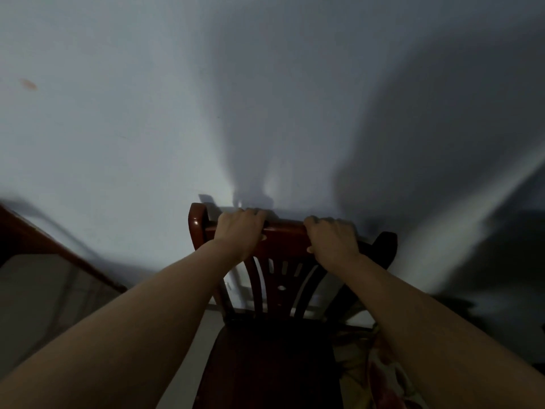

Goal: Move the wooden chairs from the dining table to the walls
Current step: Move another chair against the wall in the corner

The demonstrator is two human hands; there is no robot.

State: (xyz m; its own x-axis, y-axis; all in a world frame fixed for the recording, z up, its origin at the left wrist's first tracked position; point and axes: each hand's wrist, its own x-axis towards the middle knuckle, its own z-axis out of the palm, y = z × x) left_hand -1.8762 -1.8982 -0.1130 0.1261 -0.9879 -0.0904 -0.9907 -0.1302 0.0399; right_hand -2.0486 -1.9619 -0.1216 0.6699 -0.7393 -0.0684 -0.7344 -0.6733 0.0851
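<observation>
A dark red-brown wooden chair [283,278] with a slatted back stands right below me, its back close to a pale wall [147,128]. My left hand [239,230] grips the left part of the chair's top rail, fingers curled over the far edge. My right hand [331,239] grips the right part of the same rail, thumb on the near side. The dark seat [274,364] lies between my forearms. The chair's legs are hidden.
A wooden edge [59,249] with a pale surface below it runs diagonally at the left. A strip of light floor [188,349] shows left of the seat. Patterned fabric [374,370] lies beside the seat at the lower right. Dark shadows cover the wall at right.
</observation>
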